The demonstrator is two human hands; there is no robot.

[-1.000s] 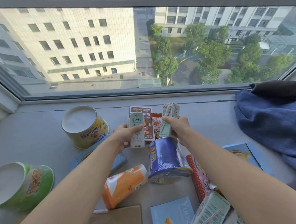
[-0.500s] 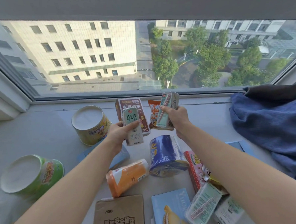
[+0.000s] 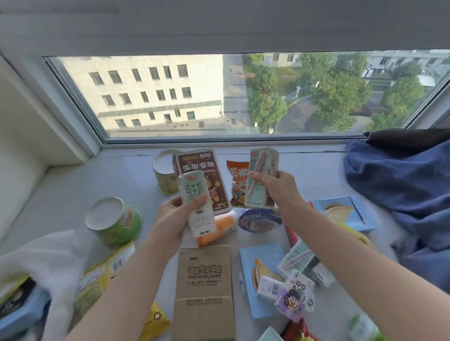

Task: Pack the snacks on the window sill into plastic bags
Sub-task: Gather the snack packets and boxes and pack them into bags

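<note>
My left hand [image 3: 173, 220] grips a white and green milk carton [image 3: 197, 203] together with a brown drink carton [image 3: 203, 174] behind it, both lifted above the sill. My right hand [image 3: 277, 188] holds a pale green box of biscuit sticks [image 3: 261, 179] upright. An orange snack packet [image 3: 237, 182] shows between the two hands. A white plastic bag [image 3: 54, 260] lies at the lower left with yellow and blue packets inside it.
On the sill lie a green cup [image 3: 114, 225], a yellow can [image 3: 165, 176], an orange bottle [image 3: 219, 229], a blue round tub [image 3: 259, 219], a brown paper box [image 3: 203, 299], blue boxes [image 3: 260, 272] and small cartons. A blue cloth [image 3: 412, 186] fills the right side.
Both hands have lifted their cartons off the sill and drawn them toward me. The view has pulled back, bringing the white bag at the lower left into sight.
</note>
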